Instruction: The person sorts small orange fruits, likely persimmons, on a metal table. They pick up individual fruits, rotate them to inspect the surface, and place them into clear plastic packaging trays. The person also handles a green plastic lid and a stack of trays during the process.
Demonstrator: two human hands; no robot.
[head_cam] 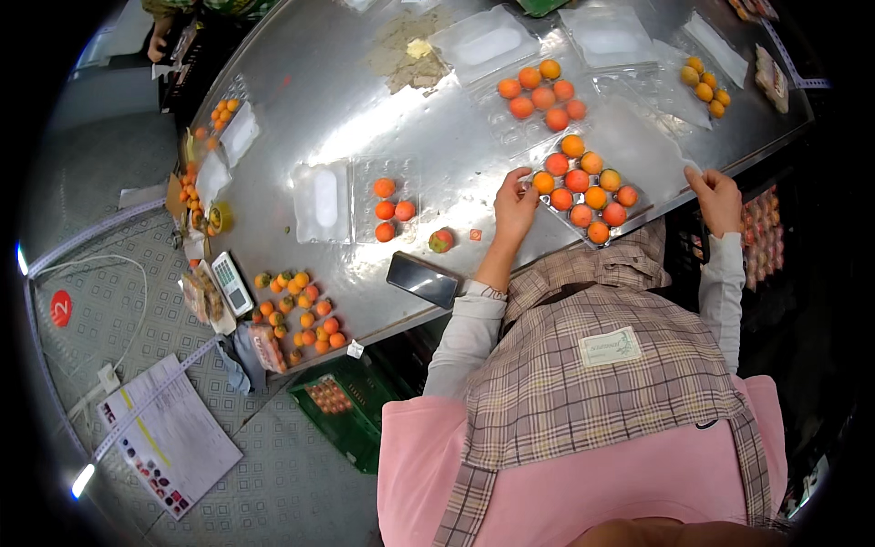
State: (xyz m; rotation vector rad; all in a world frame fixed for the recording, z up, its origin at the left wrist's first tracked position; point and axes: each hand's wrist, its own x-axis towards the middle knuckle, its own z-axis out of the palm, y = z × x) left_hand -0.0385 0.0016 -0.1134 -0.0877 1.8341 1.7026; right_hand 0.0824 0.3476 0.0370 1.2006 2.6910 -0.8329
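Note:
Right in front of me, at the edge of the metal table, lies an open clear plastic clamshell tray (566,222) whose cups hold several round orange fruits (577,181). My left hand (516,205) is at the tray's left corner, its fingertips beside an orange fruit; whether they grip the tray or the fruit is unclear. At the right, my right hand (714,198) has its thumb and fingers at the outer edge of the clear lid (636,140), and appears to pinch it. Another clamshell with orange fruits (543,98) lies just beyond.
A phone (422,279) and a single fruit with green on it (441,240) lie left of my left arm. Further left are a partly filled clamshell (325,202), loose fruits (307,319) and a white keypad device (232,283). A green crate (348,437) stands below the table edge.

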